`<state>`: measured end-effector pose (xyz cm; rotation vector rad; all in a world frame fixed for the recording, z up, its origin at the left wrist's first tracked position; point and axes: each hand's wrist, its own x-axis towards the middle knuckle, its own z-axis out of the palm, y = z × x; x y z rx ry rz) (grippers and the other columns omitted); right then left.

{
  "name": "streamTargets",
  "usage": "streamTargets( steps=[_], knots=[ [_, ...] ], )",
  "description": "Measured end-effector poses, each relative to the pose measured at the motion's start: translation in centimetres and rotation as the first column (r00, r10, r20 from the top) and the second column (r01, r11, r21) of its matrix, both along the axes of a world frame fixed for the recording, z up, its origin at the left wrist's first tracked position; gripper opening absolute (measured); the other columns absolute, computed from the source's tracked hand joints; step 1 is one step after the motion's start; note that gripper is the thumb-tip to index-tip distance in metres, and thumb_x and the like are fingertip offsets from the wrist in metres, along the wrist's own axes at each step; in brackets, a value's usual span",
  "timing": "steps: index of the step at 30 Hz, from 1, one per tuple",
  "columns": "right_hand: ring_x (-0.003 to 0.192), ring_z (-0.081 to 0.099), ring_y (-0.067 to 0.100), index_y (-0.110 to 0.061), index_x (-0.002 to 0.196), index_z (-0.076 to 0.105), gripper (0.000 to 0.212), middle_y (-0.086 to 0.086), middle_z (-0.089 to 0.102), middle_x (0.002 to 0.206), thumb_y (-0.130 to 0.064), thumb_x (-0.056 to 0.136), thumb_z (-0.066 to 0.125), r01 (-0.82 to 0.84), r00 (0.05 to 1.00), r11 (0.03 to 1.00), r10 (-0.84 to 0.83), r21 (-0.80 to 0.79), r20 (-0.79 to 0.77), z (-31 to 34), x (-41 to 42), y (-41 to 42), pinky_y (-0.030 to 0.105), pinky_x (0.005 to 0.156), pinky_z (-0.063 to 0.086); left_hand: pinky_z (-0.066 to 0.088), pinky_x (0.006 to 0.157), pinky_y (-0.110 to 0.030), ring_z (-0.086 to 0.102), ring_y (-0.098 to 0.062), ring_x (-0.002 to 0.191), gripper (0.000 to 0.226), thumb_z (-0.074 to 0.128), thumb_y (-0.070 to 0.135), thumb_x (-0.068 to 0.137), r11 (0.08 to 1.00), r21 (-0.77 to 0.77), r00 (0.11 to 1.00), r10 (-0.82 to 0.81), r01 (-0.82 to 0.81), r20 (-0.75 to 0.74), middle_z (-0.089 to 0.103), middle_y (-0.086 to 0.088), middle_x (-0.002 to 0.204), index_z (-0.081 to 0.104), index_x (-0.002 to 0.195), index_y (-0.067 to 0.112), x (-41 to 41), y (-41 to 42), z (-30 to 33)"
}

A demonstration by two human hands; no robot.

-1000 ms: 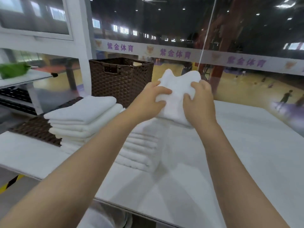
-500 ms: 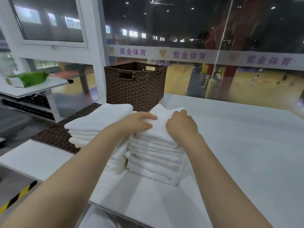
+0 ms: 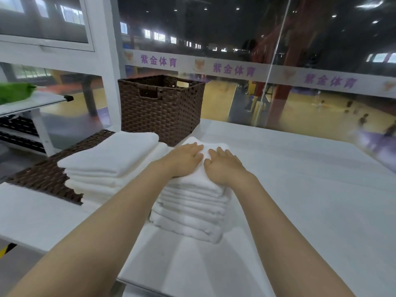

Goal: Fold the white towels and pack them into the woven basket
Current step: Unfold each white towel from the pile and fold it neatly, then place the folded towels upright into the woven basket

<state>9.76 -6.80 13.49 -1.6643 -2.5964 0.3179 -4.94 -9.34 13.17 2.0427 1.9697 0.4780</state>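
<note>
surface [image 3: 300,189]: white, carries everything
woven basket [image 3: 160,110]: dark brown, upright at the far edge, behind both stacks
left towel stack [image 3: 107,163]: folded white towels on a brown woven mat [image 3: 42,176]
right towel stack [image 3: 192,206]: folded, just beside the left one
left hand [image 3: 184,159]: flat, fingers straight, pressing the right stack's top towel
right hand [image 3: 222,166]: flat beside it, pressing the same towel

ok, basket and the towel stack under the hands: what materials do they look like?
Woven basket: dark brown flat strips in a tight weave, slight sheen, so likely synthetic or natural rattan; can't tell which. Towel stack: white, matte, soft rounded fold edges, looks like cotton terry. Both hands, left hand and right hand, press flat on it.
</note>
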Motion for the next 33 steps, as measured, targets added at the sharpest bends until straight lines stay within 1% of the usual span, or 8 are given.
streamTargets(
  steps=[6, 11, 15, 18, 20, 24, 29, 33],
  knots=[
    [0.150, -0.006, 0.025, -0.019, 0.156, 0.006, 0.060, 0.007, -0.003, 0.164, -0.041, 0.102, 0.017, -0.021, 0.995, 1.000, 0.020, -0.003, -0.093, -1.3, 0.1, -0.3, 0.044, 0.122, 0.005, 0.003, 0.117, -0.027, 0.006, -0.014, 0.149, 0.051, 0.025, 0.033, 0.106, 0.998, 0.038, 0.999, 0.049, -0.049, 0.003, 0.009, -0.002, 0.163, 0.020, 0.155, 0.020, 0.4, -1.1, -1.2],
    [0.150, -0.001, 0.025, -0.019, 0.156, 0.013, 0.060, 0.006, 0.005, 0.164, -0.043, 0.102, 0.023, -0.043, 0.983, 0.999, 0.042, -0.003, -0.178, -1.1, 0.4, 0.3, 0.043, 0.121, 0.007, 0.008, 0.118, -0.031, 0.013, -0.018, 0.148, 0.050, 0.027, 0.033, 0.105, 0.997, 0.049, 0.996, 0.069, -0.066, -0.052, 0.017, -0.006, 0.162, 0.025, 0.153, 0.018, 0.7, -1.3, -0.5],
    [0.146, 0.023, 0.023, -0.019, 0.149, 0.035, 0.056, 0.003, 0.030, 0.158, -0.043, 0.099, 0.038, -0.078, 0.924, 0.996, 0.085, 0.034, -0.373, -0.4, 1.4, 1.2, 0.040, 0.118, 0.022, 0.019, 0.115, -0.033, 0.028, -0.023, 0.143, 0.049, 0.031, 0.033, 0.104, 0.997, 0.044, 0.996, 0.070, -0.067, -0.049, 0.032, -0.007, 0.156, 0.034, 0.150, 0.016, 0.3, -1.0, 0.9],
    [0.135, 0.041, 0.023, -0.021, 0.143, 0.044, 0.049, 0.001, 0.045, 0.149, -0.040, 0.098, 0.044, -0.058, 0.866, 0.997, 0.075, 0.048, -0.495, 0.6, 2.2, 2.3, 0.037, 0.110, 0.034, 0.023, 0.116, -0.035, 0.029, -0.022, 0.143, 0.054, 0.038, 0.040, 0.101, 0.997, -0.032, 0.997, 0.076, -0.076, 0.002, 0.030, -0.002, 0.157, 0.029, 0.152, 0.022, -0.6, -0.5, 2.0],
    [0.136, 0.040, 0.023, -0.020, 0.144, 0.042, 0.050, 0.001, 0.044, 0.149, -0.041, 0.098, 0.044, -0.054, 0.870, 0.997, 0.076, 0.058, -0.488, 1.4, 1.9, 3.9, 0.036, 0.110, 0.034, 0.024, 0.114, -0.034, 0.030, -0.021, 0.143, 0.056, 0.040, 0.040, 0.101, 0.996, -0.024, 0.996, 0.087, -0.087, 0.008, 0.029, 0.000, 0.157, 0.027, 0.152, 0.023, -1.4, 0.4, 3.0],
    [0.138, 0.036, 0.025, -0.020, 0.146, 0.038, 0.053, 0.002, 0.042, 0.151, -0.042, 0.099, 0.043, -0.092, 0.906, 0.991, 0.124, 0.098, -0.405, 3.2, -0.7, 8.0, 0.039, 0.110, 0.034, 0.029, 0.112, -0.031, 0.034, -0.021, 0.141, 0.056, 0.048, 0.033, 0.100, 0.986, 0.114, 0.993, 0.118, -0.119, 0.022, 0.034, -0.003, 0.155, 0.032, 0.151, 0.017, -3.8, 3.2, 4.7],
    [0.117, 0.053, 0.028, -0.019, 0.146, 0.037, 0.052, 0.007, 0.048, 0.142, -0.039, 0.098, 0.046, -0.157, 0.895, 0.979, 0.198, 0.133, -0.400, 5.2, -5.8, 13.9, 0.042, 0.097, 0.047, 0.014, 0.119, -0.039, 0.013, -0.026, 0.148, 0.058, 0.051, 0.030, 0.098, 0.950, 0.256, 0.976, 0.205, -0.180, -0.074, 0.020, -0.007, 0.160, 0.029, 0.151, 0.019, -9.1, 7.9, 6.8],
    [0.130, 0.043, 0.029, -0.019, 0.146, 0.034, 0.053, 0.006, 0.043, 0.147, -0.034, 0.097, 0.048, -0.202, 0.889, 0.961, 0.261, 0.187, -0.377, 6.9, -10.1, 18.9, 0.046, 0.105, 0.041, 0.013, 0.120, -0.042, 0.012, -0.030, 0.148, 0.061, 0.051, 0.029, 0.097, 0.916, 0.312, 0.959, 0.280, -0.254, -0.041, 0.017, -0.010, 0.161, 0.027, 0.152, 0.018, -14.2, 11.6, 7.8]
  ],
)
